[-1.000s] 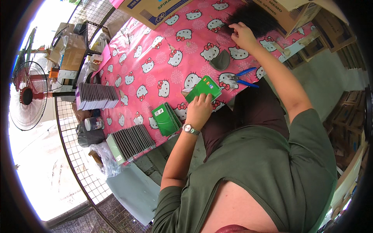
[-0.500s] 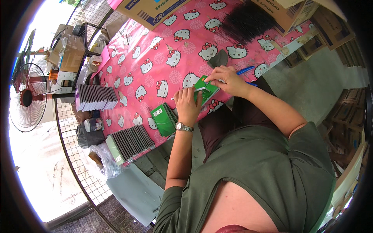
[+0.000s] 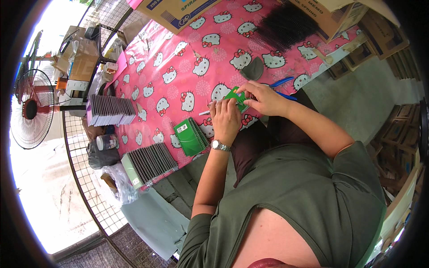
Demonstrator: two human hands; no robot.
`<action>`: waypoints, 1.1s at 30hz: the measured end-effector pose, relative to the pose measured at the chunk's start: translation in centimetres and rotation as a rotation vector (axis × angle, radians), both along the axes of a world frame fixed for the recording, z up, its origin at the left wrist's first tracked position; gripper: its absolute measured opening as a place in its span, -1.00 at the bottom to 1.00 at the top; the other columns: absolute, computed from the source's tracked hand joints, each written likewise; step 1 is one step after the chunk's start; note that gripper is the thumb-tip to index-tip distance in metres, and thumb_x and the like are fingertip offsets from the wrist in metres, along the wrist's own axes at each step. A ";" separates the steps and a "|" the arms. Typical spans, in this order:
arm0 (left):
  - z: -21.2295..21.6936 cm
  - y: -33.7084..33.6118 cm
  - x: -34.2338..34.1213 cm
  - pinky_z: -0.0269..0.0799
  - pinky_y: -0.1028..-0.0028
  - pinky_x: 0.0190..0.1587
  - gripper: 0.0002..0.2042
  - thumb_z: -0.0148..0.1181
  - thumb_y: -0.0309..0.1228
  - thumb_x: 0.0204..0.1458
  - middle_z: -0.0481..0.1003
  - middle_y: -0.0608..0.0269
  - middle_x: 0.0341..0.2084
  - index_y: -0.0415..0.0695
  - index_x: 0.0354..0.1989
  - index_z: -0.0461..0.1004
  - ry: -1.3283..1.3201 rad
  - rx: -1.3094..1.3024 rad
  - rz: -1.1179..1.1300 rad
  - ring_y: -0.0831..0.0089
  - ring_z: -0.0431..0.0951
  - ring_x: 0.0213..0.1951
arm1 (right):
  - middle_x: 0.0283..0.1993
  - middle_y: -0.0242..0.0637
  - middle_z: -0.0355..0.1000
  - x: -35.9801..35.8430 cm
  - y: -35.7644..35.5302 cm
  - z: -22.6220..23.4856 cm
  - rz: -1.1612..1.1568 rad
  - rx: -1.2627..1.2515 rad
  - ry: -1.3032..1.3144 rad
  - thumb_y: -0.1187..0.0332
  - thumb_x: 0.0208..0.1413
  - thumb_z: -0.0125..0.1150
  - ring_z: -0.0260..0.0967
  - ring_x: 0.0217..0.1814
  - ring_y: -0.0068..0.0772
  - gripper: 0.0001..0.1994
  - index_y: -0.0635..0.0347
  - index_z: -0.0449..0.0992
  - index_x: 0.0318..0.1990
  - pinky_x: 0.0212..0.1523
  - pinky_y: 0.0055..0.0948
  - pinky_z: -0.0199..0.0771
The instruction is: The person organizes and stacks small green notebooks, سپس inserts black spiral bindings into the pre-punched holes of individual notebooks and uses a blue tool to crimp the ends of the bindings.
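Your view is bright with daylight from the left, overexposed beside the fan [image 3: 30,109]. Fisheye bends edges; black vignette rings the frame. Worktop [image 3: 178,62] stays sharp.

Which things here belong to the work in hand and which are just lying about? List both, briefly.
In hand:
- small green card-covered notebook, held by both the left hand and the right hand
- heap of black wire spirals
- stack of finished green notebooks

Lying about:
- blue-handled pliers
- grey standing fan
- brown cardboard box
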State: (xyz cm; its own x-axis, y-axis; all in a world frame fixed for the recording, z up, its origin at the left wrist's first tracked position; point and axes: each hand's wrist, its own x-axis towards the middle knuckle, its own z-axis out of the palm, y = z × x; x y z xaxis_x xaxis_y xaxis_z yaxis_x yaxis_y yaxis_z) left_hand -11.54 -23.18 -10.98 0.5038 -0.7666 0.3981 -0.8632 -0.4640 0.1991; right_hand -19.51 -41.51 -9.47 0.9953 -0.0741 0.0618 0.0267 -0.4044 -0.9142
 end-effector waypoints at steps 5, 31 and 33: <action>0.5 0.3 0.0 0.18 0.06 0.23 -0.73 0.20 -0.40 0.01 0.50 0.16 -0.19 -0.13 -0.10 0.40 0.057 0.030 -0.039 0.18 0.47 -0.04 | -0.04 -0.01 0.42 -0.6 0.8 0.8 0.007 -0.269 -0.102 0.29 0.15 0.22 0.47 -0.10 0.15 -0.60 0.13 0.34 0.12 -0.07 0.00 0.46; -0.1 2.2 1.5 0.27 0.15 -0.01 -0.64 0.48 -0.34 -0.21 0.44 0.14 -0.21 -0.13 -0.24 0.49 0.202 -0.116 -0.032 0.08 0.37 -0.07 | 0.17 -0.22 0.42 3.8 -4.0 1.6 0.386 0.289 0.296 0.27 -0.10 0.32 0.39 0.09 -0.45 -0.50 0.29 0.53 0.04 0.07 -0.42 0.37; 0.2 1.9 1.6 0.28 0.15 -0.02 -0.65 0.48 -0.34 -0.22 0.45 0.14 -0.22 -0.13 -0.26 0.50 0.210 -0.116 -0.029 0.08 0.37 -0.08 | 0.19 -0.21 0.38 4.3 -4.0 0.0 0.552 0.671 0.261 0.30 -0.09 0.32 0.36 0.12 -0.42 -0.52 0.30 0.53 0.04 0.12 -0.40 0.33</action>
State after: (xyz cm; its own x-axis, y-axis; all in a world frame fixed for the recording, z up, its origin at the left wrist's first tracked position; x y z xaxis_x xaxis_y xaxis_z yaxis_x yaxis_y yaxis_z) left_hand -9.95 -21.31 -10.78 0.5630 -0.7373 0.3733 -0.8101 -0.4027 0.4261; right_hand -15.22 -45.53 -9.46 0.8763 0.4785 -0.0551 -0.1828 0.2245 -0.9572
